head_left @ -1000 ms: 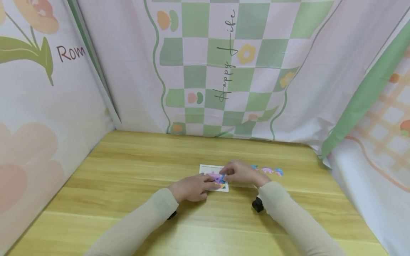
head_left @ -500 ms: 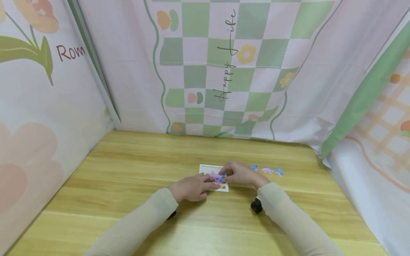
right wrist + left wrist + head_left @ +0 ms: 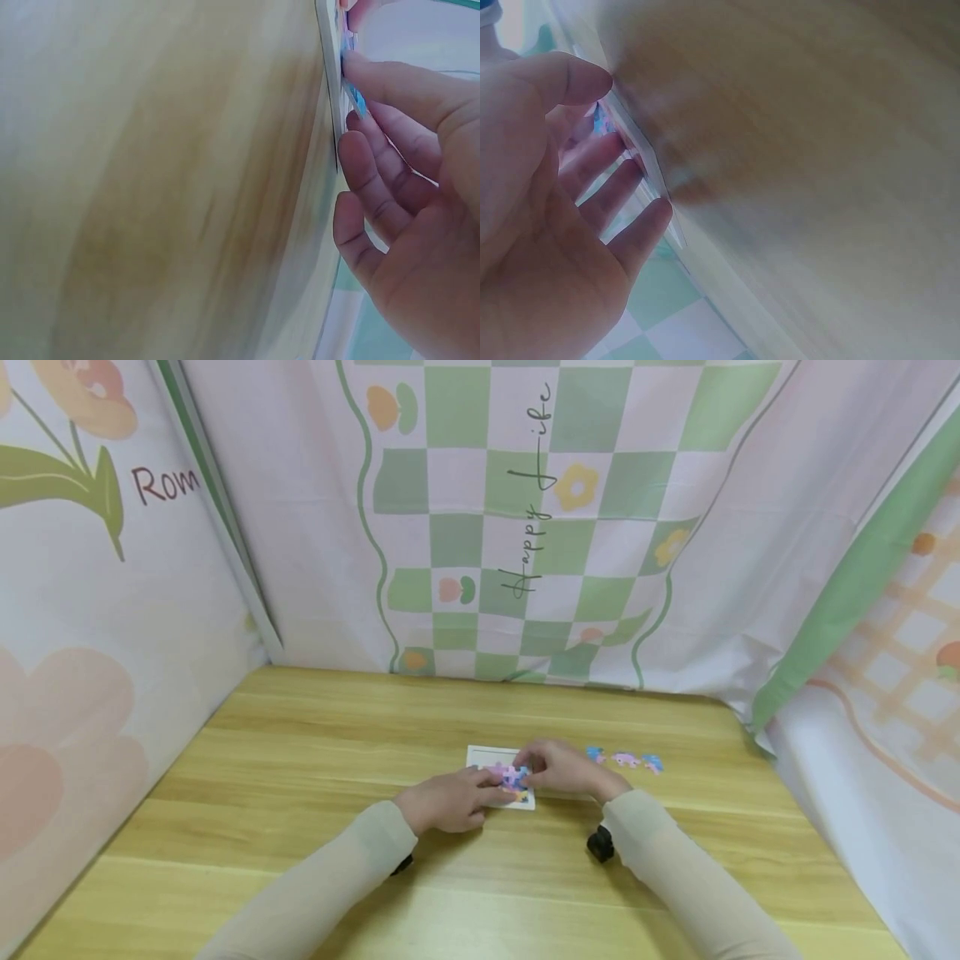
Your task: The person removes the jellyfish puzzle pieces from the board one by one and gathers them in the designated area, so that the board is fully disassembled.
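Observation:
A white puzzle tray [image 3: 483,751] lies on the table, partly filled with pink, blue and yellow jigsaw pieces [image 3: 512,777]. My left hand [image 3: 448,802] rests over the tray's left side, its fingers extended across the pieces. In the left wrist view, its fingertips touch the tray's edge [image 3: 646,154]. From the right, my right hand [image 3: 561,766] reaches over the tray. It pinches a blue puzzle piece [image 3: 358,100], which sits tilted at the tray's surface in the right wrist view. The hands cover part of the tray.
Three loose puzzle pieces lie right of the tray: a blue one [image 3: 595,754], a pink one [image 3: 626,760] and a blue-and-pink one [image 3: 653,763]. A printed curtain [image 3: 510,543] stands behind the wooden table [image 3: 360,718], with fabric on both sides.
The right hand's fingers have shifted slightly at the tray, and more of the knobbed edges of the pink pieces shows beside them. My left hand has stayed in place.

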`<act>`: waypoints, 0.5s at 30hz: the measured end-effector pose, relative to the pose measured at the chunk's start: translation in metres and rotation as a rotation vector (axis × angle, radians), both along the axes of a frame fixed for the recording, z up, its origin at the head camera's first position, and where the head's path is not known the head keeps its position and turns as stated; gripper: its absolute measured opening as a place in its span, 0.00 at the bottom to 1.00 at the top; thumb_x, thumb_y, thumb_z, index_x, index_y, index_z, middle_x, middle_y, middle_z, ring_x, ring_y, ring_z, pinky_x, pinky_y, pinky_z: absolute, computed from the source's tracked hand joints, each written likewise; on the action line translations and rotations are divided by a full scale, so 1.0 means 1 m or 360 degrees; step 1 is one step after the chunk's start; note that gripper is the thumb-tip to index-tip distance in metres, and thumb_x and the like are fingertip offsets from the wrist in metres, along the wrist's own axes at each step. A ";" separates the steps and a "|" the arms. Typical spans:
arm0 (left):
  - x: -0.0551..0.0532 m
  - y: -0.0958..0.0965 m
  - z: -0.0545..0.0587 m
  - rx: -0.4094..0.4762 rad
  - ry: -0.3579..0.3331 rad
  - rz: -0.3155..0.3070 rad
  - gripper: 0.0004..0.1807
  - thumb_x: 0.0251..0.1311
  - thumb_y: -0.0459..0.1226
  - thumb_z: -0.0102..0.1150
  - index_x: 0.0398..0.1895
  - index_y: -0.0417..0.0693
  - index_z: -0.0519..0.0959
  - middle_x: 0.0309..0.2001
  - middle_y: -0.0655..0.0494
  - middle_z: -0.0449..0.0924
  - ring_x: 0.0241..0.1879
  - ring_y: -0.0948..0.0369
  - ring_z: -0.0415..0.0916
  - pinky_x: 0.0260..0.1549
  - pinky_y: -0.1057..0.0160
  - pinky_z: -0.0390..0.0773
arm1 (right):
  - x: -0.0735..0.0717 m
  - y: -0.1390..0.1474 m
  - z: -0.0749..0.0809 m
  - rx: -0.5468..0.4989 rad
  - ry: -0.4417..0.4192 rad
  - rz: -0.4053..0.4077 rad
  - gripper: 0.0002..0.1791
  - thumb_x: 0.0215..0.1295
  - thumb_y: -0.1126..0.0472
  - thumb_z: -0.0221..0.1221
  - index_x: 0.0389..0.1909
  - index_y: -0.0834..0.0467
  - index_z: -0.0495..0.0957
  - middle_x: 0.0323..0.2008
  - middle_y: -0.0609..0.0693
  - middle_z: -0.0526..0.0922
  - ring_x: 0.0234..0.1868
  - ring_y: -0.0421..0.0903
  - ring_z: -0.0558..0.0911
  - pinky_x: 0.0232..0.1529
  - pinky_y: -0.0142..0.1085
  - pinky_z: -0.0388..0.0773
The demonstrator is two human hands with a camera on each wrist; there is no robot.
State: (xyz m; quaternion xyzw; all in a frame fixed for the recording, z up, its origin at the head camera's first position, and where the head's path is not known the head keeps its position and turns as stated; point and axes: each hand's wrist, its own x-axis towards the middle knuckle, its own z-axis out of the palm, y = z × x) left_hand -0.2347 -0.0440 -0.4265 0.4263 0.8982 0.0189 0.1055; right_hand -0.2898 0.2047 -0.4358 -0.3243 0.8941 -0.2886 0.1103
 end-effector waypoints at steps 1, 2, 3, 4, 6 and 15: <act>0.000 0.000 0.000 0.0005 0.0000 -0.0004 0.29 0.75 0.40 0.49 0.77 0.66 0.63 0.78 0.57 0.54 0.75 0.58 0.51 0.69 0.57 0.62 | 0.000 0.000 0.001 -0.0008 -0.0006 0.0000 0.11 0.65 0.63 0.66 0.47 0.57 0.82 0.35 0.45 0.80 0.35 0.42 0.78 0.37 0.36 0.80; 0.000 0.000 0.001 0.0008 -0.0001 -0.0006 0.29 0.75 0.40 0.50 0.77 0.66 0.63 0.78 0.57 0.54 0.75 0.58 0.52 0.69 0.57 0.62 | 0.001 -0.001 0.002 -0.0016 -0.0015 0.0002 0.10 0.64 0.64 0.66 0.46 0.56 0.81 0.36 0.45 0.81 0.35 0.42 0.79 0.38 0.37 0.80; 0.000 0.000 0.001 0.0012 -0.0001 -0.0009 0.29 0.75 0.40 0.50 0.77 0.66 0.63 0.78 0.57 0.54 0.75 0.58 0.52 0.69 0.57 0.62 | 0.001 -0.001 0.003 -0.0022 -0.0024 0.0003 0.10 0.64 0.64 0.66 0.46 0.56 0.80 0.37 0.45 0.81 0.37 0.42 0.79 0.39 0.38 0.81; 0.000 0.000 0.002 0.0018 -0.0003 -0.0012 0.29 0.74 0.39 0.50 0.76 0.65 0.64 0.78 0.57 0.54 0.75 0.57 0.52 0.69 0.57 0.62 | 0.002 -0.002 0.004 -0.0030 -0.0034 0.0005 0.09 0.65 0.64 0.66 0.45 0.55 0.79 0.38 0.45 0.82 0.38 0.43 0.80 0.40 0.38 0.81; 0.000 0.000 0.002 0.0019 -0.0011 -0.0011 0.29 0.75 0.39 0.50 0.77 0.64 0.64 0.78 0.56 0.54 0.75 0.57 0.52 0.69 0.56 0.62 | 0.003 -0.003 0.005 -0.0042 -0.0047 0.0020 0.08 0.66 0.65 0.64 0.44 0.55 0.78 0.40 0.46 0.82 0.40 0.44 0.80 0.43 0.40 0.81; -0.001 0.001 0.001 0.0016 -0.0035 0.0007 0.29 0.74 0.39 0.50 0.77 0.65 0.63 0.78 0.56 0.54 0.75 0.58 0.51 0.70 0.56 0.61 | 0.004 -0.004 0.005 -0.0050 -0.0017 0.0067 0.04 0.71 0.65 0.60 0.43 0.54 0.76 0.43 0.49 0.83 0.46 0.48 0.82 0.47 0.44 0.81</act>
